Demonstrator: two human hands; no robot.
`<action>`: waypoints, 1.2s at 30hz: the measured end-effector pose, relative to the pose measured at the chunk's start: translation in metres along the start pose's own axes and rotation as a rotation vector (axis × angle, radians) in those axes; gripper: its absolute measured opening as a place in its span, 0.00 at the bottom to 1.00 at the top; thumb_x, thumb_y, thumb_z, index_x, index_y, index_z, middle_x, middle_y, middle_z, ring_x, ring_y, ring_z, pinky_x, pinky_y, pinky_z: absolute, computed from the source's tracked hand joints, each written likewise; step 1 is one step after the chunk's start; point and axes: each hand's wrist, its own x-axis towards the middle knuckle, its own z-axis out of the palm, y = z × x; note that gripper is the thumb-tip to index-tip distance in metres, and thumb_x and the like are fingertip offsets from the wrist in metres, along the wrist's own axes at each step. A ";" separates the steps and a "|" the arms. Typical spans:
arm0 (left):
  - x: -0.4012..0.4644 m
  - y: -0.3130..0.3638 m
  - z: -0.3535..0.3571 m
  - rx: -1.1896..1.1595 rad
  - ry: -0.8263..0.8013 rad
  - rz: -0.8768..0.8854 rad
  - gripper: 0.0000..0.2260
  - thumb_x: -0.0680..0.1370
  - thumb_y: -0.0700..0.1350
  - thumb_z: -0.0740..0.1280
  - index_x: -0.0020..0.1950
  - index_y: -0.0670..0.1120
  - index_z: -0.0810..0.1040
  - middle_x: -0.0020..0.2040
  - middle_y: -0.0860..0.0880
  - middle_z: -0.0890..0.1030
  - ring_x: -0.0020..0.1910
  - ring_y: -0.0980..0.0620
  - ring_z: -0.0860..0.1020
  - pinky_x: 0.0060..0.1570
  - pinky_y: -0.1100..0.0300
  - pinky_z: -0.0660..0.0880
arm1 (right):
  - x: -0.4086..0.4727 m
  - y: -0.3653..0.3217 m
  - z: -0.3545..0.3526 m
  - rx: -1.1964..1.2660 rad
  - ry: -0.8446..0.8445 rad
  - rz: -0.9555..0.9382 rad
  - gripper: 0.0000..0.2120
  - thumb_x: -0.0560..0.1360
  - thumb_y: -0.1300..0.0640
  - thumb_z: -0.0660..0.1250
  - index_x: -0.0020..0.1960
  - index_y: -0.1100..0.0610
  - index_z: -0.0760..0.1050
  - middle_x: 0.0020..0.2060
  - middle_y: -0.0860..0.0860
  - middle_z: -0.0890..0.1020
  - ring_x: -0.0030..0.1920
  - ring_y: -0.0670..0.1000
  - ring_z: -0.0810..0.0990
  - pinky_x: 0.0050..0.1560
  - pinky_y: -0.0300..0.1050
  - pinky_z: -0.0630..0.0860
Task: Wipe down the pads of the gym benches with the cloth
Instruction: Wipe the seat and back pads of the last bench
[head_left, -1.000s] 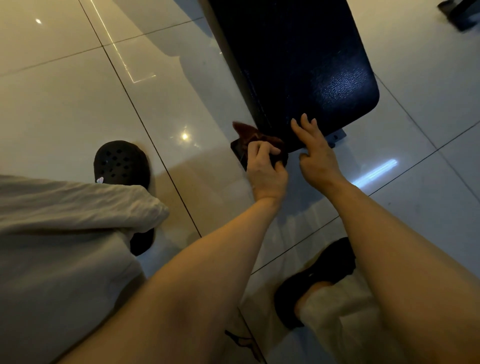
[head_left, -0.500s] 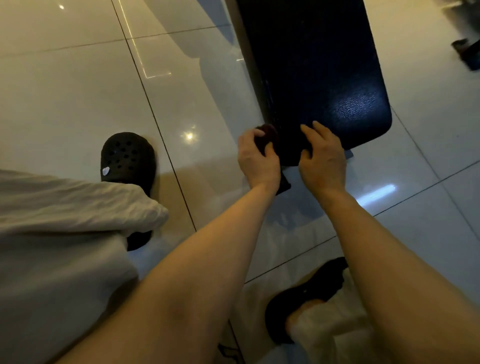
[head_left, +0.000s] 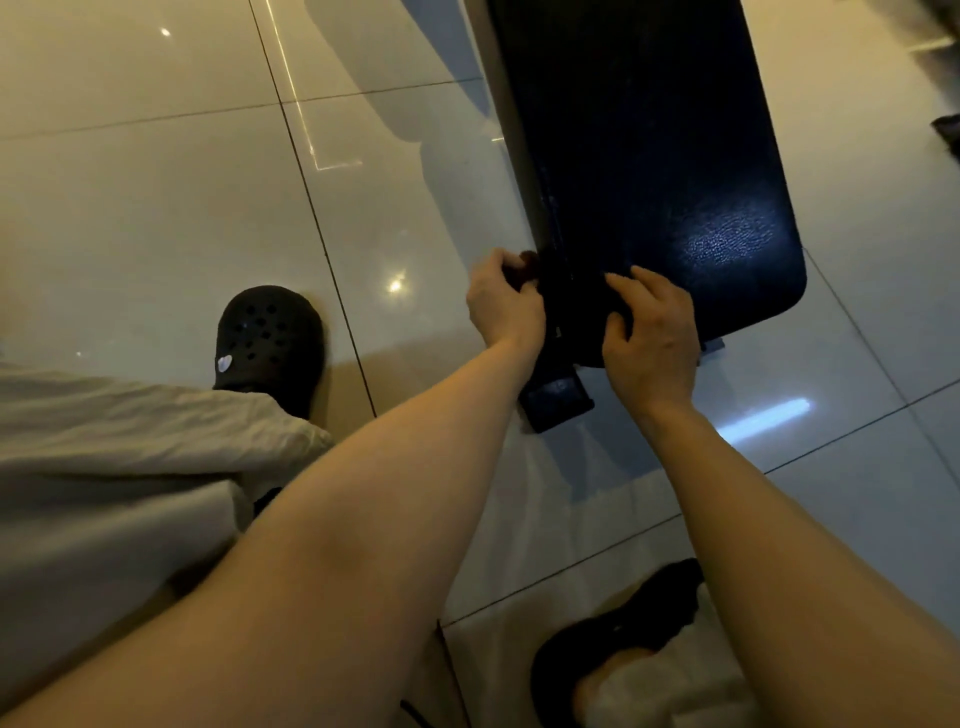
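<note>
My left hand (head_left: 503, 306) clenched around dark cloth (head_left: 558, 291), cloth at near left corner of bench pad (head_left: 654, 171). My right hand (head_left: 655, 332) curled over same cloth at pad's near edge, fingers gripping. Black clog (head_left: 270, 338) on glossy tile floor (head_left: 156, 208), well left of bench.

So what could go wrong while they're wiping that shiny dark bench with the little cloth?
The small dark reddish cloth is bunched in the left hand right at the edge of the dark blue textured bench pad, so it could slip off onto the glossy pale tiled floor. The right hand is at the pad's near end, so most of the pad lies far ahead and might get missed. The tiles look shiny, so the black perforated clog could slide.
</note>
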 end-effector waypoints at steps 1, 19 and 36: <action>0.006 0.008 -0.002 -0.036 0.034 0.061 0.07 0.72 0.32 0.67 0.45 0.43 0.74 0.48 0.44 0.78 0.48 0.46 0.76 0.50 0.55 0.73 | 0.004 -0.002 0.001 0.002 0.017 -0.005 0.18 0.75 0.68 0.63 0.64 0.62 0.76 0.65 0.60 0.76 0.65 0.61 0.72 0.60 0.44 0.67; 0.056 0.027 0.018 -0.071 0.135 0.141 0.12 0.67 0.28 0.61 0.43 0.44 0.69 0.42 0.46 0.75 0.41 0.49 0.71 0.41 0.60 0.68 | 0.017 0.010 0.028 -0.036 0.122 -0.158 0.21 0.75 0.57 0.57 0.66 0.57 0.77 0.64 0.57 0.77 0.59 0.55 0.69 0.57 0.48 0.67; -0.070 -0.005 -0.024 0.210 -0.289 0.252 0.20 0.68 0.26 0.62 0.56 0.43 0.76 0.54 0.45 0.77 0.55 0.48 0.74 0.54 0.69 0.64 | -0.023 0.013 -0.005 0.089 -0.227 -0.041 0.23 0.80 0.64 0.59 0.74 0.55 0.66 0.76 0.52 0.63 0.77 0.53 0.57 0.71 0.42 0.56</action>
